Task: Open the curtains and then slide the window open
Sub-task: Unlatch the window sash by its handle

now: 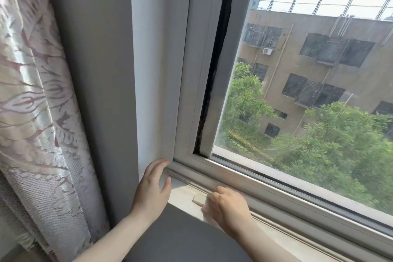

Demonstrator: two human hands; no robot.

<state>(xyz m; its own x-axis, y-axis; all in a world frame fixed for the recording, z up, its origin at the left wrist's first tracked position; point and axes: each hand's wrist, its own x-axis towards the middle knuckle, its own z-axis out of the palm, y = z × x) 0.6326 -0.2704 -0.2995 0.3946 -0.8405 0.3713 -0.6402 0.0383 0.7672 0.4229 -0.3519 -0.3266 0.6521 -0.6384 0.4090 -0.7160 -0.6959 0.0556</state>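
Observation:
The patterned curtain (32,95) hangs gathered at the far left, off the glass. The window sash (223,74) stands a narrow way from the left frame (191,66), with a dark gap between them. My left hand (154,187) rests open against the wall corner where the frame meets the sill, fingers spread. My right hand (227,206) lies on the sill beside the bottom track, fingers curled over a small pale flat piece (198,199); whether it grips that piece is unclear.
A white wall reveal (153,59) runs up the left of the frame. The sill (182,195) is pale, with a grey shaded ledge (180,238) in front. Outside the glass (308,91) are trees and a tan building.

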